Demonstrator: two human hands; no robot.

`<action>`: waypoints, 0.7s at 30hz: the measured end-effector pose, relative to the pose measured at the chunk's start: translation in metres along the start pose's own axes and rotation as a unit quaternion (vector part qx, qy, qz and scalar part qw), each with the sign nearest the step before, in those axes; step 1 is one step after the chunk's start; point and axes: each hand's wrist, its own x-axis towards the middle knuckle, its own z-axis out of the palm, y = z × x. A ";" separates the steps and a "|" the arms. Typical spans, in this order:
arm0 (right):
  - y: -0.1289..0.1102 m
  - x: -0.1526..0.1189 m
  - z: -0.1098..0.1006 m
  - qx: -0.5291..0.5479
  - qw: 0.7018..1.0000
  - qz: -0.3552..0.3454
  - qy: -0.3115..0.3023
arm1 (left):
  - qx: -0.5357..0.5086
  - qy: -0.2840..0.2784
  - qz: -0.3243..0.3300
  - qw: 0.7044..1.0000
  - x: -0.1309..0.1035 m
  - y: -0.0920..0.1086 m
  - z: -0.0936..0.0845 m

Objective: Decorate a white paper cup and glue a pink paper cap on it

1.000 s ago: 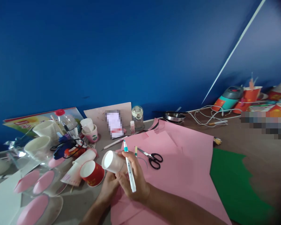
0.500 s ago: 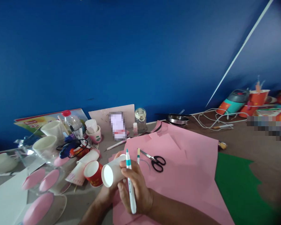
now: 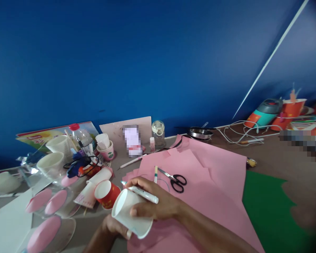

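A plain white paper cup (image 3: 133, 218) is held tilted over the front of the desk, its open mouth toward the upper left. My left hand (image 3: 114, 226) grips it low on its left side, with some fingers hidden behind the cup. Between the fingers of my right hand (image 3: 158, 198) lies a white marker (image 3: 144, 194), its teal tip pointing left above the cup's rim. The thumb of that hand presses the cup's side. Just left of the cup, a red paper cup (image 3: 107, 194) lies tilted. Black-handled scissors (image 3: 178, 182) rest beyond my right hand on pink paper (image 3: 208, 203).
A phone (image 3: 132, 140) leans on a pink board at the back, beside a glass jar (image 3: 158, 135). On the left are stacked cups (image 3: 51, 165), a red-capped bottle (image 3: 80, 137) and clear cups with pink discs (image 3: 43, 233). To the right are green paper (image 3: 265, 207) and white cables (image 3: 237, 135).
The marker has swung from upright to nearly flat, tip leftward. My right hand has come round onto the cup, which has moved lower and turned, showing more of its side.
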 end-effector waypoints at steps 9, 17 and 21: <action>0.016 0.002 0.009 -0.315 0.901 -0.177 0.242 | -0.095 0.066 0.014 0.993 0.017 0.020 0.033; 0.034 0.006 0.008 -0.147 0.951 -0.039 0.270 | -0.044 0.052 0.042 0.997 0.021 0.015 0.041; 0.042 0.010 0.002 -0.050 0.961 -0.027 0.269 | -0.042 0.067 0.050 0.996 0.024 0.016 0.043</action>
